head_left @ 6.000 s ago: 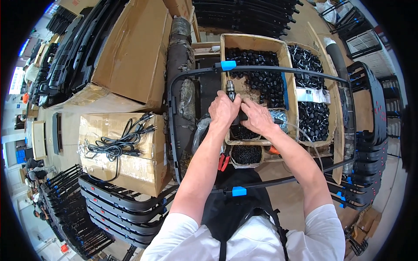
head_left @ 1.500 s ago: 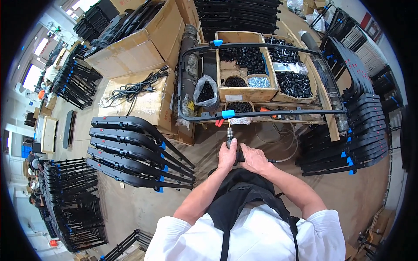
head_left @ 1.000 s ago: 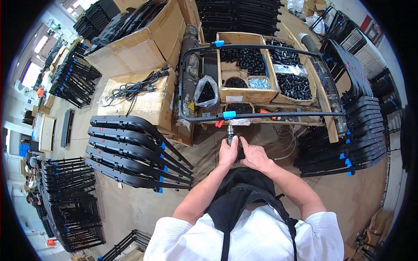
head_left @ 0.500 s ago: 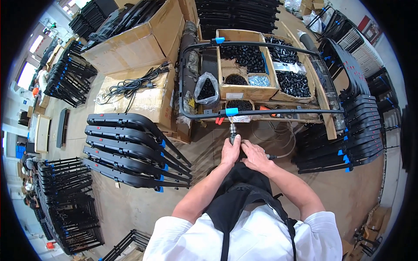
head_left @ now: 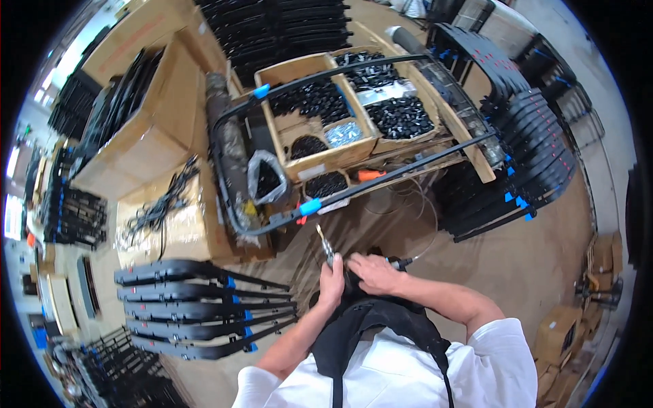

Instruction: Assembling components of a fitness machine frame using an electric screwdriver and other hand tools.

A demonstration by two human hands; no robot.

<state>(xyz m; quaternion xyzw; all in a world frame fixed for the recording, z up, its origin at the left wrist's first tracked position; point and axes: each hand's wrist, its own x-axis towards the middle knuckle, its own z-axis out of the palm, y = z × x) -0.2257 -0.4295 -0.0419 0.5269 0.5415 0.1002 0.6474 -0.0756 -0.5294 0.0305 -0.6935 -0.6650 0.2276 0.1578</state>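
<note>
Both my hands are on a hand-held air drill (head_left: pixel 328 249), its metal chuck and brass-coloured bit pointing up and away from me. My left hand (head_left: pixel 331 279) is closed round the front part just behind the chuck. Wrapped over the black body is my right hand (head_left: pixel 374 273), which partly hides it. The bit's tip stands apart from a black tubular frame (head_left: pixel 401 171) with rounded corners, which lies across the bench. Blue tape (head_left: pixel 310 207) wraps the frame's near rail, just beyond the bit.
Beyond the near rail sits a wooden box (head_left: pixel 337 162) of black parts and silver fasteners. A plastic-lined tub (head_left: pixel 266 180) stands beside it. Stacked black frames flank me at left (head_left: pixel 177 311) and right (head_left: pixel 544 136). Cardboard boxes (head_left: pixel 170 234) stand left; a hose (head_left: pixel 435 224) trails right.
The drill has come back from the taped near rail toward me, and its bit is now apart from it. My view has turned, so the bench appears tilted and shifted left.
</note>
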